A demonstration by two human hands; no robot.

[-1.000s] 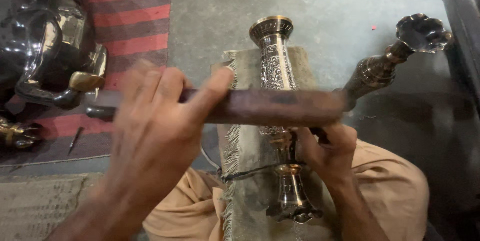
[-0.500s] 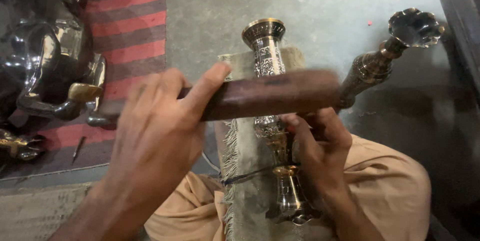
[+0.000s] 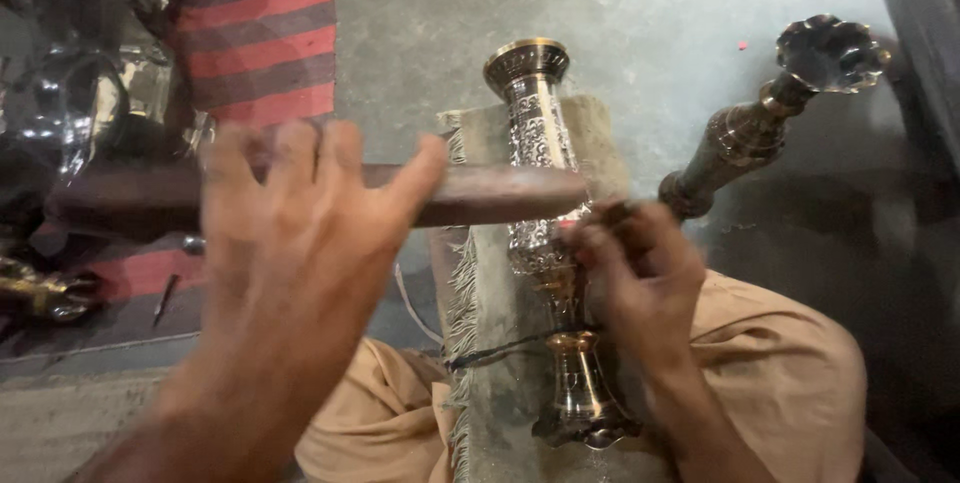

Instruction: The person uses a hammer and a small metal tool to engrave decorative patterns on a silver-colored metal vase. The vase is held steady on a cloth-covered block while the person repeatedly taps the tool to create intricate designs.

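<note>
A tall brass vase (image 3: 545, 203) with a chased silver-coloured band lies lengthwise on a frayed grey cloth (image 3: 490, 293) over my lap. My left hand (image 3: 290, 253) is shut on a dark wooden bar (image 3: 480, 195), held level across the vase; the hand is blurred. My right hand (image 3: 635, 278) rests against the vase's right side near its narrow waist, fingers pinched together on something small that I cannot make out. A thin dark cord (image 3: 500, 348) crosses the cloth toward the vase's lower stem.
A second brass piece with a flower-shaped top (image 3: 770, 113) lies at the right on the grey concrete floor (image 3: 650, 13). Shiny metal vessels (image 3: 70, 93) crowd the upper left on a red and black striped mat (image 3: 265, 33). Small brass parts (image 3: 40, 293) lie at the left edge.
The wooden bar and my left hand have shifted left, so the bar's right end now stops over the vase. My right hand stays by the vase's waist.
</note>
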